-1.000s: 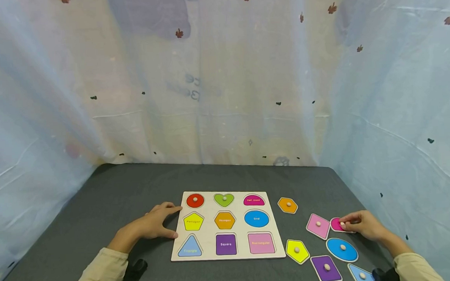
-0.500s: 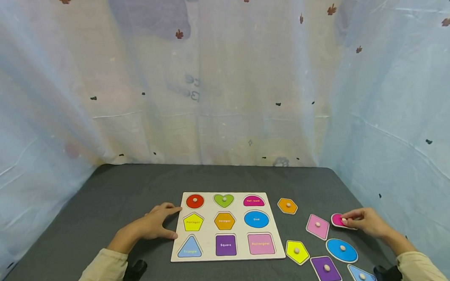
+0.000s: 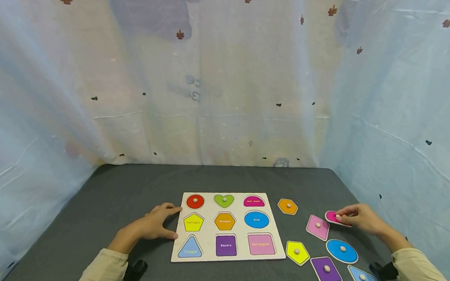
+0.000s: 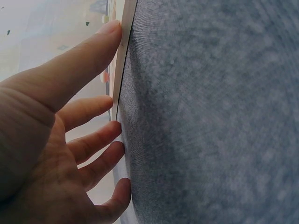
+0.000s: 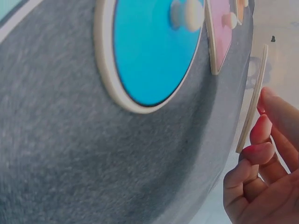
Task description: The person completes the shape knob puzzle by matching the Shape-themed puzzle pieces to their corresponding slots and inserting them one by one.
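Observation:
A white shape puzzle board (image 3: pixel 210 232) lies flat on the table. My left hand (image 3: pixel 156 222) touches its left edge with thumb and fingers spread; the left wrist view shows the thumb and index fingertips at the board's side (image 4: pixel 121 70). Right of the board, my right hand (image 3: pixel 363 220) pinches a pink half-round puzzle piece (image 3: pixel 331 216) by its knob. Seen edge-on in the right wrist view, that half-round piece (image 5: pixel 252 105) is tilted and off the table. A red circle (image 3: pixel 195 201) and a green heart (image 3: pixel 224 200), both knobbed, sit in the board's top row.
Loose knobbed pieces lie right of the board: orange hexagon (image 3: pixel 287 206), pink rectangle (image 3: pixel 315 230), yellow pentagon (image 3: pixel 297 257), blue oval (image 3: pixel 335 250), purple square (image 3: pixel 322 275) and blue triangle (image 3: pixel 358 272). Patterned curtains (image 3: pixel 221 72) surround the dark grey table (image 3: pixel 135 183).
My right hand has lifted the half-round piece and moved it slightly away from me, then left towards the pink rectangle. My left hand stays at the board's edge.

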`<state>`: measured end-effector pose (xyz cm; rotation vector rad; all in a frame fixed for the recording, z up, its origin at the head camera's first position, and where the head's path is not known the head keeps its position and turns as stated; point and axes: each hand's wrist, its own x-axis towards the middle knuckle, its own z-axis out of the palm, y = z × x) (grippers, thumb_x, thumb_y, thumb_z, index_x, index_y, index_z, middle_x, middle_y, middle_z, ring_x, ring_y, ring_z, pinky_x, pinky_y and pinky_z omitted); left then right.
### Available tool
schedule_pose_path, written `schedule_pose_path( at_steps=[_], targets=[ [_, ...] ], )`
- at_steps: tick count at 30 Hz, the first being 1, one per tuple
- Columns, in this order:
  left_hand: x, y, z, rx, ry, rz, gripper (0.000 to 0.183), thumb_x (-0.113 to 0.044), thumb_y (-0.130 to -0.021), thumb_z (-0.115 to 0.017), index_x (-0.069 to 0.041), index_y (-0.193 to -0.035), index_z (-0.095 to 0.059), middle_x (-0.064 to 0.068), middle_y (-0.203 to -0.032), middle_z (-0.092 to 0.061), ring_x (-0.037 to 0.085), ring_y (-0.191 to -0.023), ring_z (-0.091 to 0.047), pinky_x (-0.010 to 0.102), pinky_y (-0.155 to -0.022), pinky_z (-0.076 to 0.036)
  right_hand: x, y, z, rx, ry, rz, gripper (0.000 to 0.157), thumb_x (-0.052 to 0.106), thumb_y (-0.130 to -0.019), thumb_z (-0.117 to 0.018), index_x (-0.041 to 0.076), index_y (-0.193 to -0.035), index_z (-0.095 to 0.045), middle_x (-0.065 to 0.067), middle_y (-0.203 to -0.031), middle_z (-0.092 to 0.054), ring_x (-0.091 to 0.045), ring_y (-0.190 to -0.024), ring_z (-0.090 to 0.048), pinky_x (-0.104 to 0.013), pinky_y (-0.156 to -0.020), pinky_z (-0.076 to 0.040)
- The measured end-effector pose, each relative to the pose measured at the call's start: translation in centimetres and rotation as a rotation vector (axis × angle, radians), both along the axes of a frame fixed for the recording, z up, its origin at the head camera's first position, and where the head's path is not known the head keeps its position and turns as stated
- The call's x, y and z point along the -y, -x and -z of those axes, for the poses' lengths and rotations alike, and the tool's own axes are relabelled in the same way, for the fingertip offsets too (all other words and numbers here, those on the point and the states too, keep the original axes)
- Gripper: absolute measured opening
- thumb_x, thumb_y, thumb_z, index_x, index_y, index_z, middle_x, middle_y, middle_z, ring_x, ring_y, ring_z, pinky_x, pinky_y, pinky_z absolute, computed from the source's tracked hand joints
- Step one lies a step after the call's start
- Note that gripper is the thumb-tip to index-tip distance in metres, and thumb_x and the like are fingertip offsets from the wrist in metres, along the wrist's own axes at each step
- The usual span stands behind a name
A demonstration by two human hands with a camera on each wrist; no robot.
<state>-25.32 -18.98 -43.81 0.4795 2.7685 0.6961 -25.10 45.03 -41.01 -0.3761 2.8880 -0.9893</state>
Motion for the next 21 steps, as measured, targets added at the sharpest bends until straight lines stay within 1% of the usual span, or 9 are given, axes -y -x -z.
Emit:
schedule_pose_path(
  at_steps=[4, 9, 14, 16, 21],
  targets=[
    [0.0, 0.0, 0.0, 0.002, 0.001, -0.002, 0.090, -0.040, -0.076, -0.088, -0.015, -0.152, -0.047, 0.017, -0.151, -0.042, 0.042, -0.138, -0.039, 0.081, -0.104, -0.026, 0.5, 0.1, -0.2, -0.022, 0.000, -0.037, 0.026, 0.012, -0.094, -0.071, -0.010, -0.108, -0.073, -0.001, -0.087, -0.068, 0.000, -0.068, -0.054, -0.022, -0.060, -0.050],
    [0.0, -0.1, 0.0, 0.004, -0.005, -0.005, 0.090, -0.039, -0.076, -0.088, -0.015, -0.152, -0.047, 0.018, -0.152, -0.041, 0.043, -0.139, -0.038, 0.082, -0.104, -0.024, 1.2, 0.2, -0.6, -0.024, 0.005, -0.069, 0.024, 0.010, -0.094, -0.070, -0.009, -0.109, -0.073, -0.005, -0.088, -0.069, -0.002, -0.067, -0.053, -0.021, -0.060, -0.049],
    [0.0, -0.2, 0.0, 0.006, -0.013, -0.001, 0.090, -0.040, -0.076, -0.088, -0.015, -0.152, -0.047, 0.018, -0.152, -0.042, 0.043, -0.139, -0.038, 0.082, -0.105, -0.024, 2.1, 0.5, -0.9, -0.076, 0.024, -0.135, 0.020, 0.006, -0.094, -0.069, -0.009, -0.106, -0.073, -0.006, -0.086, -0.069, -0.002, -0.066, -0.053, -0.021, -0.058, -0.049],
    [0.0, -0.2, 0.0, 0.005, -0.014, 0.001, 0.090, -0.041, -0.076, -0.088, -0.015, -0.152, -0.047, 0.018, -0.152, -0.042, 0.043, -0.139, -0.038, 0.082, -0.104, -0.024, 2.4, 0.6, -1.0, -0.088, 0.027, -0.147, 0.019, 0.006, -0.094, -0.070, -0.009, -0.105, -0.074, -0.006, -0.086, -0.070, -0.002, -0.066, -0.054, -0.021, -0.058, -0.050],
    [0.0, -0.2, 0.0, 0.005, -0.012, 0.000, 0.090, -0.041, -0.076, -0.088, -0.015, -0.152, -0.046, 0.018, -0.151, -0.042, 0.043, -0.138, -0.038, 0.082, -0.104, -0.024, 3.1, 0.9, -1.3, -0.078, 0.016, -0.152, 0.019, 0.007, -0.093, -0.070, -0.007, -0.105, -0.075, -0.008, -0.087, -0.072, -0.002, -0.064, -0.054, -0.021, -0.059, -0.050]
  ],
)
